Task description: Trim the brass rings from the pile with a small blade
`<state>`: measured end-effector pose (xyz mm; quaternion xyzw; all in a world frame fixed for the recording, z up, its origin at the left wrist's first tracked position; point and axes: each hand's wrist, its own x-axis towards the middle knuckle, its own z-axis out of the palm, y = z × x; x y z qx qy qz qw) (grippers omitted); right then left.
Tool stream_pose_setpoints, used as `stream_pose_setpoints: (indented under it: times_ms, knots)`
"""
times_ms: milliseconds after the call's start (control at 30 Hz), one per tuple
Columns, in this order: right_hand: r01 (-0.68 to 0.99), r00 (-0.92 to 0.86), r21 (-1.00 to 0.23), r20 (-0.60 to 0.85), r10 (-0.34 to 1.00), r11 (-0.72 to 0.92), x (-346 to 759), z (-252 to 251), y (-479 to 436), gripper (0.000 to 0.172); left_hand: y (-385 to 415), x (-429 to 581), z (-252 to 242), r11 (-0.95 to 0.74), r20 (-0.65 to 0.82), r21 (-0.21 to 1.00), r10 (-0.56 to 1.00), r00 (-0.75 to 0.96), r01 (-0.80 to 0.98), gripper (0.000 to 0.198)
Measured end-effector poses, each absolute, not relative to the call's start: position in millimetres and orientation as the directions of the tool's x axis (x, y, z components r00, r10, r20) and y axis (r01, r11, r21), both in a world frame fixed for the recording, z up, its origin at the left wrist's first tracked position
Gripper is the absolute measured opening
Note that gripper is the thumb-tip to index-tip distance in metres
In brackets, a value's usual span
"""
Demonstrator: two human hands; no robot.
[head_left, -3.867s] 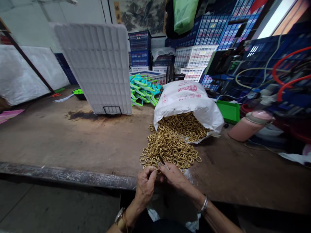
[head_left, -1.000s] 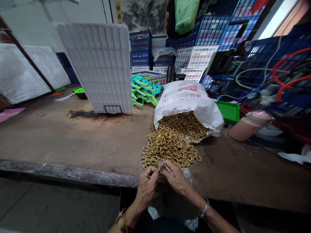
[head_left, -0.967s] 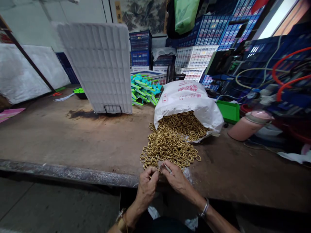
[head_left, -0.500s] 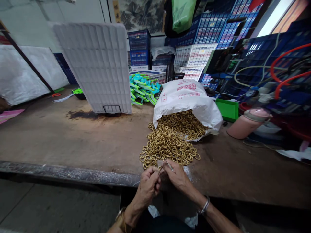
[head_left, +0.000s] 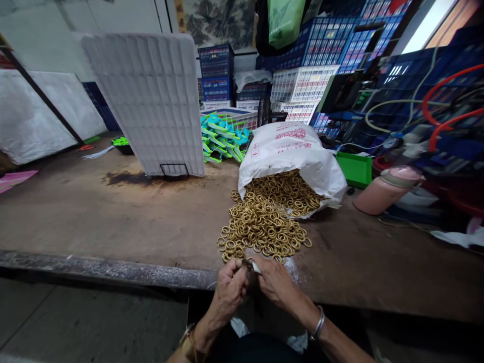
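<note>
At the table's front edge my two hands meet, fingertips almost touching. My left hand (head_left: 230, 287) is closed in a pinch on what looks like a gold ring (head_left: 248, 264), mostly hidden by the fingers. Closed too, my right hand (head_left: 278, 281) grips a small pale tool (head_left: 256, 267) whose tip points at the left fingertips; its exact kind is hidden. Just beyond the hands lies a heap of gold rings (head_left: 260, 227). It spills from the mouth of a white woven sack (head_left: 287, 143) lying on its side, with red print on it.
A tall pale ribbed panel (head_left: 151, 101) stands on a wire holder at the left of the table (head_left: 94, 217). Behind are green and turquoise plastic pieces (head_left: 223, 138) and stacked crates (head_left: 302, 83). A green tray (head_left: 353, 170) and a pink bottle (head_left: 387, 191) stand at the right.
The right hand has shifted slightly down, and its pale tool has turned to point left, against the left fingertips. The left hand has moved a little lower. Heap and sack look the same.
</note>
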<state>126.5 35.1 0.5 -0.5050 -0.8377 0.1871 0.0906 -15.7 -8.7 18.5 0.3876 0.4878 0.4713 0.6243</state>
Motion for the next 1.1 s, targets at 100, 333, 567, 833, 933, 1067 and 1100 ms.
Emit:
stream_pose_setpoints:
  times_ms: [100, 333, 567, 833, 933, 1067, 1100]
  knots:
    - [0.888, -0.343, -0.346, -0.060, 0.937, 0.302, 136.6, -1.5, 43.2, 0.018, -14.6, -18.6, 22.7, 0.280, -0.238, 0.917, 0.956, 0.173, -0.285, 0.028]
    - [0.859, -0.313, -0.427, -0.001, 0.950, 0.283, 135.1, -9.1, 41.5, 0.011, -6.3, -29.1, 13.4, 0.349, -0.316, 0.705, 0.934, 0.167, -0.617, 0.029]
    - [0.863, -0.353, -0.391, -0.015, 0.935, 0.320, 114.8, -7.6, 37.5, 0.018, -6.3, -39.1, 8.9, 0.385, -0.335, 0.627, 0.918, 0.212, -0.678, 0.018]
    - [0.797, -0.316, -0.547, -0.017, 0.949, 0.256, 120.2, -14.3, 41.7, 0.017, -2.6, -40.0, 3.0, 0.419, -0.369, 0.560, 0.899, 0.237, -0.715, 0.017]
    - [0.660, -0.336, -0.699, 0.053, 0.941, 0.275, 121.7, -12.7, 37.4, 0.010, -1.6, -33.2, 0.0, 0.407, -0.398, 0.636, 0.901, 0.172, -0.656, 0.021]
    - [0.551, -0.362, -0.768, 0.133, 0.922, 0.327, 118.8, -4.3, 30.9, 0.006, -1.5, -23.3, -1.8, 0.344, -0.381, 0.782, 0.924, 0.038, -0.520, 0.027]
    - [0.534, -0.365, -0.777, 0.144, 0.920, 0.334, 117.5, -2.3, 29.8, 0.006, -1.8, -21.6, -1.9, 0.331, -0.367, 0.808, 0.930, 0.023, -0.487, 0.028]
